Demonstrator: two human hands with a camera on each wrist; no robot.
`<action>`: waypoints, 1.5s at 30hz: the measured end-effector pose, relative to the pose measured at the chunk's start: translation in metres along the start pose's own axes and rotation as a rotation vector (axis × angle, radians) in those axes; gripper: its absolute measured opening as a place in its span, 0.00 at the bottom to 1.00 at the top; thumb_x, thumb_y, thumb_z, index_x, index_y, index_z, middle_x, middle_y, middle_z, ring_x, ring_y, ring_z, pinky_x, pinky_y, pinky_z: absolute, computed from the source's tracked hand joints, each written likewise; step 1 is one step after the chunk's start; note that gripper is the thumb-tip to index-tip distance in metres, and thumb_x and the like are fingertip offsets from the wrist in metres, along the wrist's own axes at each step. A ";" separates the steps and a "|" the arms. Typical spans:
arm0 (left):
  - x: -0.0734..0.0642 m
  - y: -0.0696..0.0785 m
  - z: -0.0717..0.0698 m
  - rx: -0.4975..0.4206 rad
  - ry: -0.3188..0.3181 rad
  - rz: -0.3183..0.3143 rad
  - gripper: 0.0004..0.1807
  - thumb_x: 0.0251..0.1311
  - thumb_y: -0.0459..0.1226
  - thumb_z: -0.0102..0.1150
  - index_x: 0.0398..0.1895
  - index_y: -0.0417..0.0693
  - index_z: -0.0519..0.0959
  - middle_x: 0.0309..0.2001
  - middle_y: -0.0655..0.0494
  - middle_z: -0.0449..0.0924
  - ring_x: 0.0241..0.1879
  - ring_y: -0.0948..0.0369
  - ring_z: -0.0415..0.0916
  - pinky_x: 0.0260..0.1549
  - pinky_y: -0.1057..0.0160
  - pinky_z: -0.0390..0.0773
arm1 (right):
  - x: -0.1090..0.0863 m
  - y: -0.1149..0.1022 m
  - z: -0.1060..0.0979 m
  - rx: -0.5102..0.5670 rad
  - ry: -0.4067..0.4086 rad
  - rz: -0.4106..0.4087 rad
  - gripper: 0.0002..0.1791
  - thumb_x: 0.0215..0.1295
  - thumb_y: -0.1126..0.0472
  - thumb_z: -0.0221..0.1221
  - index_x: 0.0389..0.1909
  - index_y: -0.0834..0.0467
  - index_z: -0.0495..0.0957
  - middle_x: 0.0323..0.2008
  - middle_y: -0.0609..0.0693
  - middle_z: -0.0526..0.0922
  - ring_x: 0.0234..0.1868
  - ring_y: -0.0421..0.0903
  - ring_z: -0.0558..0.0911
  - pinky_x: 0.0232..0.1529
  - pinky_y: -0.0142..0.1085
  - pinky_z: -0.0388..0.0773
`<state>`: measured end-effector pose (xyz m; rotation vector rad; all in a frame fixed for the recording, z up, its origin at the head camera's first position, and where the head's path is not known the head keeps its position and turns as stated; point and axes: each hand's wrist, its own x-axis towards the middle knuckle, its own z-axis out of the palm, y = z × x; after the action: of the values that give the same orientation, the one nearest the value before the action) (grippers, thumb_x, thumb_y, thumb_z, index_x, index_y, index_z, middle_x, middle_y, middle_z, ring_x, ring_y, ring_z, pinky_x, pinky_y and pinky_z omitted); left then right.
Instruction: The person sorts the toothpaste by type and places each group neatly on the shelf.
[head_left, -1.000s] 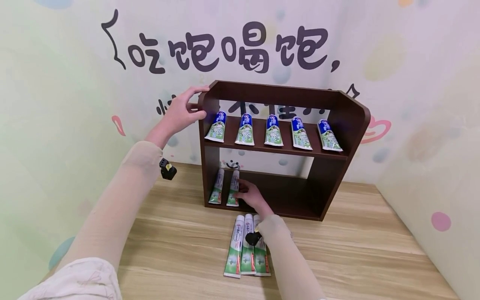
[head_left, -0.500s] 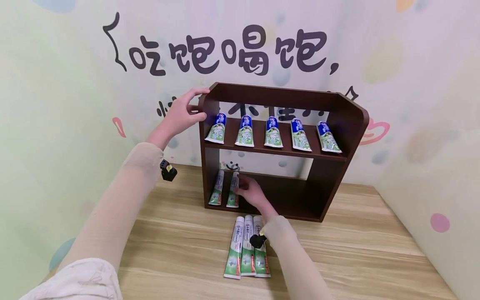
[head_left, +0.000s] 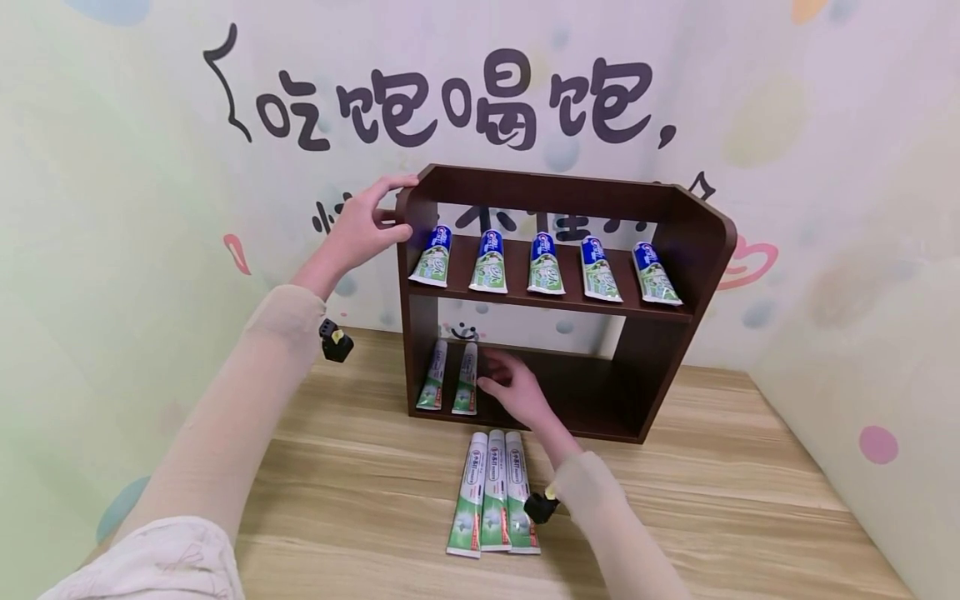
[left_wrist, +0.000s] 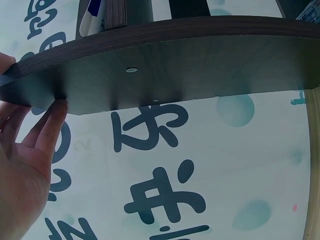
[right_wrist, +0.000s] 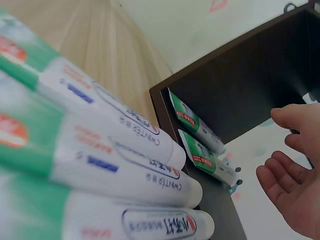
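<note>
My left hand (head_left: 365, 223) grips the upper left side panel of a dark brown two-tier shelf (head_left: 480, 312). In the left wrist view, the thumb is on one side of the panel and the fingers (left_wrist: 50, 125) on the other. My right hand (head_left: 517, 390) is inside the lower tier with nothing in it, fingers loosely bent. Just left of it lies a green-and-white toothpaste tube (head_left: 466, 380), apart from the hand in the right wrist view. Another such toothpaste tube (head_left: 432, 377) lies by the left wall.
Three green-and-white toothpaste tubes (head_left: 495, 493) lie side by side on the wooden table (head_left: 345, 500) before the shelf. Several blue-and-green toothpaste tubes (head_left: 545, 265) lie spaced along the upper tier. A lettered wall (head_left: 480, 100) stands close behind.
My right hand has let go of the second toothpaste tube in the lower tier and moved slightly right. The left hand stays on the shelf's side panel.
</note>
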<state>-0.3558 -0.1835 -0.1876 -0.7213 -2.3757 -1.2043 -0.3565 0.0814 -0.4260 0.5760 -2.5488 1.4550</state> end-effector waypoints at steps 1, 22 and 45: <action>-0.001 0.002 0.000 0.001 -0.002 0.000 0.33 0.62 0.30 0.53 0.72 0.45 0.63 0.76 0.50 0.61 0.54 0.38 0.80 0.60 0.48 0.79 | -0.003 -0.002 -0.001 0.000 0.001 -0.003 0.27 0.64 0.62 0.63 0.65 0.57 0.73 0.55 0.62 0.79 0.51 0.56 0.81 0.55 0.51 0.79; -0.007 0.010 -0.001 0.007 -0.001 -0.003 0.33 0.63 0.31 0.53 0.73 0.46 0.63 0.75 0.49 0.61 0.54 0.37 0.79 0.60 0.47 0.79 | -0.074 -0.005 -0.024 -0.036 -0.005 0.024 0.30 0.62 0.60 0.66 0.66 0.50 0.71 0.55 0.53 0.78 0.52 0.51 0.79 0.50 0.39 0.78; -0.005 0.009 0.001 0.005 0.010 0.005 0.33 0.62 0.30 0.53 0.72 0.45 0.63 0.75 0.49 0.61 0.54 0.38 0.79 0.61 0.45 0.78 | -0.119 0.007 -0.031 -0.159 -0.100 0.135 0.34 0.55 0.59 0.71 0.64 0.54 0.72 0.52 0.55 0.79 0.49 0.50 0.80 0.43 0.37 0.82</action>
<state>-0.3461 -0.1799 -0.1849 -0.7175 -2.3671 -1.1970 -0.2528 0.1412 -0.4530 0.4725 -2.7983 1.2756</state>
